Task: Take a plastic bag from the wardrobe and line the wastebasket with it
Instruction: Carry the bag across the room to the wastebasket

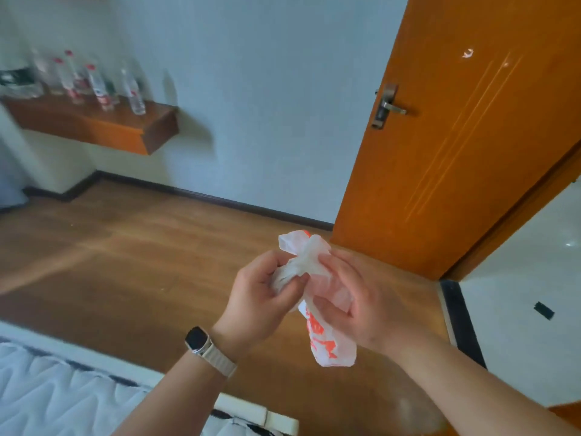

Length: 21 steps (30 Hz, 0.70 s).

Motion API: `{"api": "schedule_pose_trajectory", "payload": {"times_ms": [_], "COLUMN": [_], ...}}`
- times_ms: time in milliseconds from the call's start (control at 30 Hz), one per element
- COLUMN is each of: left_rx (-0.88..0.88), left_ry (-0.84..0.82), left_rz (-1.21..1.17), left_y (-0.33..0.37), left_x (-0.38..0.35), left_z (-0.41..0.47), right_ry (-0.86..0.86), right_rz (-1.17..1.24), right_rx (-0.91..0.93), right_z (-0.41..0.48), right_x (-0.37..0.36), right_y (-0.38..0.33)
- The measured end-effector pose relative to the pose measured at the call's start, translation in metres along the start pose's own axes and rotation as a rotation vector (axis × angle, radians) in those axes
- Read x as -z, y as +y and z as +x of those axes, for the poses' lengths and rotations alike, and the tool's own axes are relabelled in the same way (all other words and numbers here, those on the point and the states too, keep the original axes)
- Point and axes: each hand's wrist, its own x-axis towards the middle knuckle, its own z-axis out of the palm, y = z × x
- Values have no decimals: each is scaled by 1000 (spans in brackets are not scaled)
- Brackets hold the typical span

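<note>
Both hands are working on a crumpled, thin white plastic bag with orange print point(317, 297), held in the air at centre-right over the floor: the left hand point(261, 297) is closed with its thumb and fingers pinching the bunched, knotted-looking upper part, and the right hand point(355, 306) is curled around the bag's middle, its lower end hanging free below. The step in hand appears to be undoing or shaking open the bag; the next move likely calls for finding its mouth and spreading it, then going to the wastebasket, which is not in view. Below lies a brown wood-plank floor point(132, 247), with a white quilted bed edge point(47, 391) near left, an orange wooden door point(456, 136) standing open at right, and a wall-mounted wooden shelf point(94, 127) of clear water bottles point(100, 86) far left.
</note>
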Motion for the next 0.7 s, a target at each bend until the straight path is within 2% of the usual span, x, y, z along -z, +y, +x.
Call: {"api": "schedule_pose_trajectory", "payload": {"times_ms": [233, 367, 700], "left_rx": [73, 123, 221], "left_ry": [195, 297, 519], "left_rz": [70, 136, 271], "left_y": [-12, -18, -44], "left_x": [44, 53, 17], "left_z": [5, 16, 114], "right_ry": [-141, -142, -185], "right_rz": [131, 248, 376], "right_rx": [178, 238, 480], "right_z": [66, 97, 219], "right_x": [-42, -71, -105], "right_y": [-8, -3, 74]}}
